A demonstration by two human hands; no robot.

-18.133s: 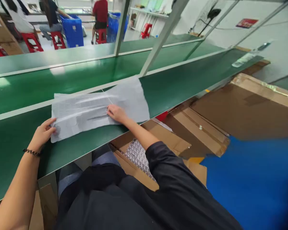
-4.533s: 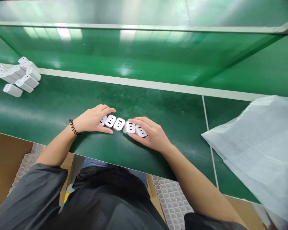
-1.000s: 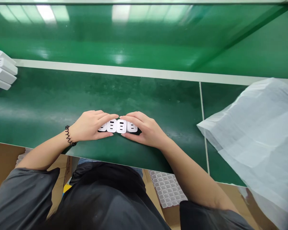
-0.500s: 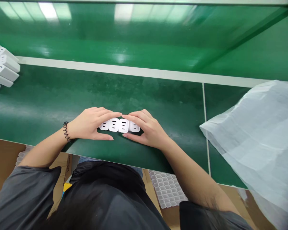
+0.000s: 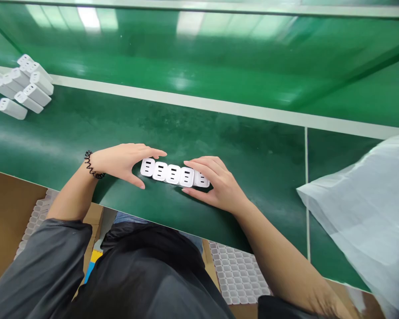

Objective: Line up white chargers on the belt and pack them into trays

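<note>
White plastic makes up the row of chargers (image 5: 173,174), which sits on the green tabletop (image 5: 246,199) between the two hands. Five chargers stand side by side, with little dark slots facing up. Each one looks small, hard and light. The sides look smooth, so they may slip a bit. They don't seem glued together, so a gap could open if the push is weak. Both ends of the row look like the best place to hold, with even pressure toward the middle. The slotted tops could get scratched, so the plain sides seem safer.

At the left end of the row, the left hand (image 5: 119,160) is spread wide. Its fingers (image 5: 154,153) reach behind the first charger, its thumb is well apart from them, and it grips nothing. The right hand (image 5: 224,184) curves around the right end of the row, fingers behind and thumb in front. I can't tell how hard it squeezes.

Far to the left of the row and farther back, more chargers (image 5: 36,93) stand in a bunch. Behind the row runs a pale strip (image 5: 186,102), then a shiny green panel (image 5: 153,57) with bright light on it. Well to the right of the row lies a thin white sheet (image 5: 362,199). Nearer the body than the row, and lower, are a clear tray (image 5: 239,272) and a brown box (image 5: 6,221).
</note>
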